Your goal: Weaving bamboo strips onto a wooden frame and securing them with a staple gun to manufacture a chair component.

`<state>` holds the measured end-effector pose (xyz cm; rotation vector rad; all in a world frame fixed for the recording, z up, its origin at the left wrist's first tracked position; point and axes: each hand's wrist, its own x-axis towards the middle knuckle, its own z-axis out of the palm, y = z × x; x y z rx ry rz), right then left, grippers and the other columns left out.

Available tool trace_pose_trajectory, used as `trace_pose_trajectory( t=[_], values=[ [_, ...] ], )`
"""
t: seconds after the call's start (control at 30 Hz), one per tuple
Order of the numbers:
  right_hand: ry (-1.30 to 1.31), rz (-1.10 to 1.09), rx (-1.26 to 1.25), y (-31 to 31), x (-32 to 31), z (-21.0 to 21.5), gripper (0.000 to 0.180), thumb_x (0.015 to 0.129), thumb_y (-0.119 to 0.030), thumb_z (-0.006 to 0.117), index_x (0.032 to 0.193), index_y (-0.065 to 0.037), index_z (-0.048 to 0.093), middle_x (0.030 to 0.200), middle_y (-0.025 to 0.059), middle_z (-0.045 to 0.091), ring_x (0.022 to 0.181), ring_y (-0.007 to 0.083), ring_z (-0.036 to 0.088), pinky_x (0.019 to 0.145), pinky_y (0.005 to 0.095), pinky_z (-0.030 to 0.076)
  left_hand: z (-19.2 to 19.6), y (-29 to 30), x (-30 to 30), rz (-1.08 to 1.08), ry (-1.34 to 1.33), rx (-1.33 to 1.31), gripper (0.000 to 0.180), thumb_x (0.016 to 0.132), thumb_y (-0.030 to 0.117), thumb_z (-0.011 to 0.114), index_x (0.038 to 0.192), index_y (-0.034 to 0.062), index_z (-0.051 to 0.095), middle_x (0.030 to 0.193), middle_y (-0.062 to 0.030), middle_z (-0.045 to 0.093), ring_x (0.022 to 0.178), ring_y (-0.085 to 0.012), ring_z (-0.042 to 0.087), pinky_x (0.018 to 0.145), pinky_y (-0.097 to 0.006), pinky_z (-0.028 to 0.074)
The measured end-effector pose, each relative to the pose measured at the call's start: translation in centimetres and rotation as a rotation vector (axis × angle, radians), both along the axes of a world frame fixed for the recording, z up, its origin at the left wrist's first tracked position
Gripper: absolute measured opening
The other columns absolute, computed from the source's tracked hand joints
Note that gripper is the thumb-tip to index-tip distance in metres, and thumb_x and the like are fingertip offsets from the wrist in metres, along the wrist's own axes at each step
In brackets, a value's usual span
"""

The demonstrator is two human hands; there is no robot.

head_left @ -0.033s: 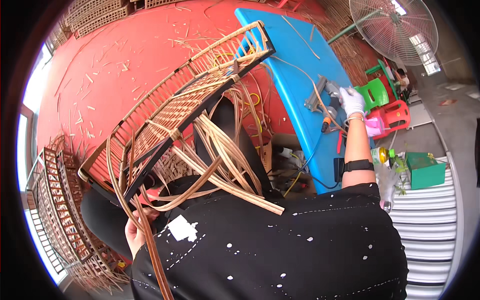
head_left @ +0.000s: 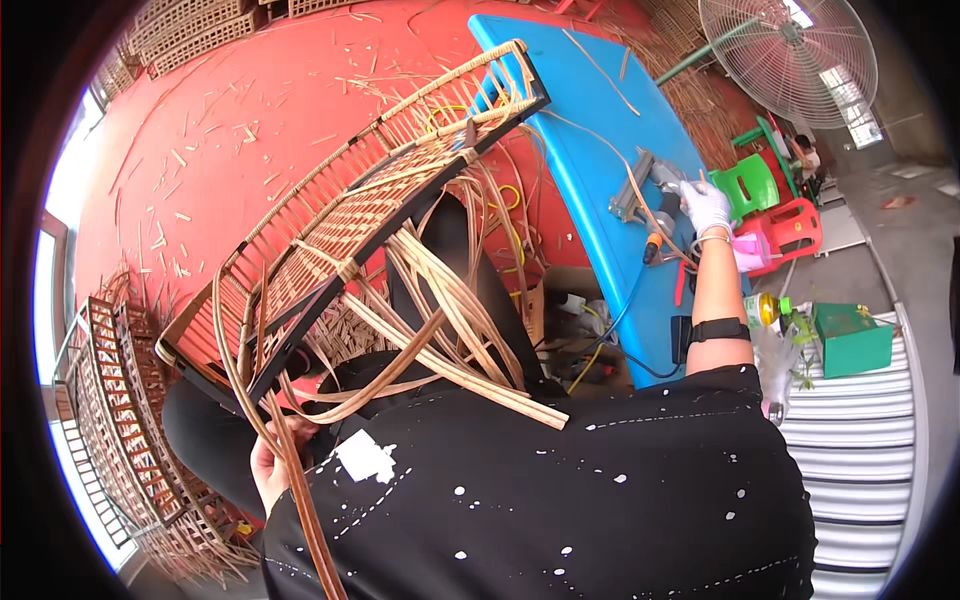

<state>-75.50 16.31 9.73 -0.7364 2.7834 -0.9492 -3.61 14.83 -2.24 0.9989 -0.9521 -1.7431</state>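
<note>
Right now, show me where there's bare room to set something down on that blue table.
The far stretch of the blue table is mostly bare, between the woven rattan frame and the table's far-right edge, with only loose strips on it. The near end is crowded: the gloved right hand sits at the power tool, with cables beside it. The left hand grips rattan strips.

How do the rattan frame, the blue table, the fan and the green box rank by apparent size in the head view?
1. Rattan frame, largest, though it is nearest the camera.
2. Blue table.
3. Fan, partly cut off by the rim of the picture.
4. Green box, smallest.
</note>
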Motion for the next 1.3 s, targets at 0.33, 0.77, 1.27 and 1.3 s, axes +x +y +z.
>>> trace_pose_trajectory(
  t=[0.33, 0.77, 1.27, 1.3],
  values=[
    [0.179, 0.055, 0.412, 1.5, -2.4, -2.2, 0.038, 0.087, -0.043, 0.069, 0.088, -0.006, 0.075, 0.077, 0.0068, 0.072, 0.074, 0.0167, 0.068, 0.075, 0.0315, 0.052, 1.3, -0.1, -0.9, 0.048, -0.146, 0.088, 0.026, 0.101, 0.027, 0.062, 0.099, 0.0010, 0.063, 0.092, -0.0129, 0.070, 0.086, -0.0213, 0.068, 0.083, -0.034, 0.055],
    [-0.083, -0.306, 0.047, 6.8, -10.1, -3.5, 0.031, 0.091, -0.032, 0.063, 0.096, -0.003, 0.073, 0.074, 0.0110, 0.071, 0.063, 0.0186, 0.071, 0.060, 0.0344, 0.056, -1.4, -0.4, 0.8, -0.076, 0.141, 0.017, 0.028, 0.100, 0.022, 0.063, 0.108, -0.0048, 0.063, 0.103, -0.0156, 0.067, 0.101, -0.0259, 0.066, 0.098, -0.045, 0.051],
    [0.046, -0.104, 0.952, 12.8, -17.7, -10.4, 0.034, 0.086, -0.040, 0.070, 0.088, -0.006, 0.069, 0.073, 0.0106, 0.070, 0.058, 0.0233, 0.066, 0.056, 0.0402, 0.052, 1.7, -0.2, -0.4, -0.054, -0.111, 0.034, 0.038, 0.098, 0.032, 0.067, 0.112, -0.0039, 0.065, 0.104, -0.0105, 0.069, 0.097, -0.0197, 0.066, 0.092, -0.031, 0.049],
    [0.026, -0.044, 0.983, 13.3, -17.4, -10.2, 0.034, 0.086, -0.040, 0.070, 0.087, -0.006, 0.069, 0.073, 0.0103, 0.070, 0.058, 0.0232, 0.066, 0.056, 0.0403, 0.051, 2.2, 0.1, -0.6, -0.028, -0.143, 0.046, 0.040, 0.098, 0.032, 0.066, 0.116, -0.0043, 0.064, 0.103, -0.0095, 0.070, 0.096, -0.0182, 0.065, 0.089, -0.030, 0.049]
  ],
)
